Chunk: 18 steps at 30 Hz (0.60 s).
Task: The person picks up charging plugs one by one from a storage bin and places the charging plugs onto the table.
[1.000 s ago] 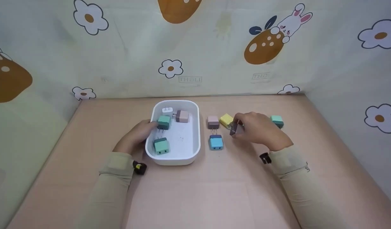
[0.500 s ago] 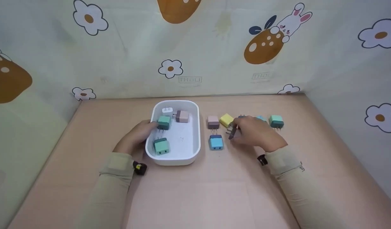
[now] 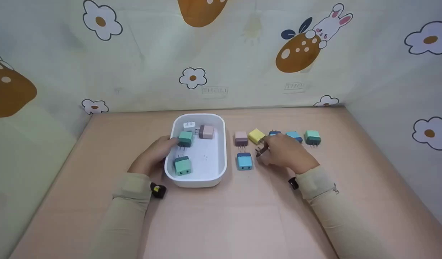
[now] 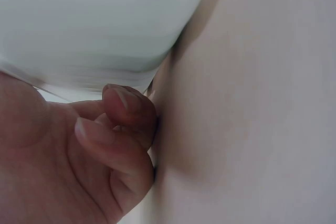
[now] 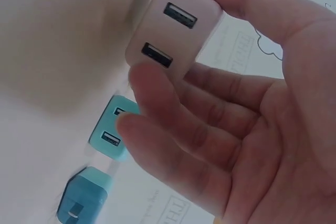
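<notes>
My left hand (image 3: 154, 153) grips the left rim of a white plastic bin (image 3: 223, 154), thumb over the edge. In the left wrist view its fingers (image 4: 118, 150) curl beside the bin's outer wall (image 4: 94, 30). Inside lie a white charger (image 3: 189, 126), a pink charger (image 3: 207, 132) and two green chargers (image 3: 182, 166). My right hand (image 3: 287, 151) pinches a pink USB charger (image 5: 176, 24) low over the table, its prongs toward the bin in the head view. Two USB ports face the right wrist camera. Beside this hand sit a yellow charger (image 3: 256, 136) and a blue charger (image 3: 244, 162).
Another pink charger (image 3: 241, 139) stands right of the bin. Behind the right hand are two more blue chargers (image 3: 293, 135), one partly hidden, and a green charger (image 3: 312, 137). A patterned cloth (image 3: 242, 54) walls off the back and sides of the table (image 3: 221, 226).
My right hand has moved left and slightly nearer with the pink charger, turning it. The blue chargers behind it have come into view. My left hand and the bin stay put.
</notes>
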Tool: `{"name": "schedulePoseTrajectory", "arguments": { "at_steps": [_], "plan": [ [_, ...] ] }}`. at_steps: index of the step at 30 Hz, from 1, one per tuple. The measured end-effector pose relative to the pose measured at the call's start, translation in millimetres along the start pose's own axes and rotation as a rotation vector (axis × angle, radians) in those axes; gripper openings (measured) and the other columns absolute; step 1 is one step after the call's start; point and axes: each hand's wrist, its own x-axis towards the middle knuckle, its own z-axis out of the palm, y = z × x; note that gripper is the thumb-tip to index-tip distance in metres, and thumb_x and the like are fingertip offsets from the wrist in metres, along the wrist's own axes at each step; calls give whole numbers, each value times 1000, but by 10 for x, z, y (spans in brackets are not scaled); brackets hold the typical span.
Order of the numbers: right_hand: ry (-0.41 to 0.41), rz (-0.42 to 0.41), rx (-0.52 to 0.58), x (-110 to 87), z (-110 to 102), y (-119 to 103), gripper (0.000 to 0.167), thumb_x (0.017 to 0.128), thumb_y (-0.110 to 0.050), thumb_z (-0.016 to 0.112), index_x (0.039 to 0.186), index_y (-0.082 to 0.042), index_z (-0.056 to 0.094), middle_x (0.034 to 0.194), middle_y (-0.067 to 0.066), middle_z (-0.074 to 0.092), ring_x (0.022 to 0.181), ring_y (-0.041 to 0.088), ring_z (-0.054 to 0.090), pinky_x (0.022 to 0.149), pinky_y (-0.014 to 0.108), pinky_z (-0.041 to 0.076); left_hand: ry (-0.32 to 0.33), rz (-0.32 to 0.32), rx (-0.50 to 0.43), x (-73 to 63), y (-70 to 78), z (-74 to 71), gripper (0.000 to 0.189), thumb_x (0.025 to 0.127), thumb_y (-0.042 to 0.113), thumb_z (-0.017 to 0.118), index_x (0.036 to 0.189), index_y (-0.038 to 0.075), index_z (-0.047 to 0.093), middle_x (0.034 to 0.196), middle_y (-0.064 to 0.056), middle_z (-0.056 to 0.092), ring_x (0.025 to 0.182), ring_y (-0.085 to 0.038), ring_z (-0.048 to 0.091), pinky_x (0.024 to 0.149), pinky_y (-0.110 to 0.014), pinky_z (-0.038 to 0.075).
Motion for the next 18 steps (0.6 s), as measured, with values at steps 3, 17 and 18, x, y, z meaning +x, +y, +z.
{"name": "schedulePoseTrajectory", "arguments": {
  "at_steps": [3, 17, 18],
  "plan": [
    [-10, 33, 31, 13, 41, -19, 31, 91, -33, 81, 103, -7, 68, 91, 8, 64, 78, 25, 60, 65, 36, 48, 2, 0, -1, 13, -7, -5, 58, 111, 36, 35, 164, 12, 34, 143, -15, 60, 127, -27, 62, 109, -43, 52],
    [-76, 114, 121, 31, 148, -49, 46, 97, -44, 77, 117, -4, 69, 88, 9, 63, 72, 22, 60, 61, 34, 47, 16, 3, 16, 19, 1, -2, 57, 111, 36, 36, 162, 10, 37, 142, -14, 61, 126, -27, 62, 109, -43, 53],
    [-81, 116, 126, 28, 144, -49, 46, 97, -45, 77, 117, -4, 69, 87, 8, 63, 73, 22, 60, 62, 34, 47, 15, 4, 21, 19, 1, -3, 58, 111, 36, 35, 163, 11, 36, 142, -14, 61, 126, -27, 62, 109, -43, 53]
  ]
}}
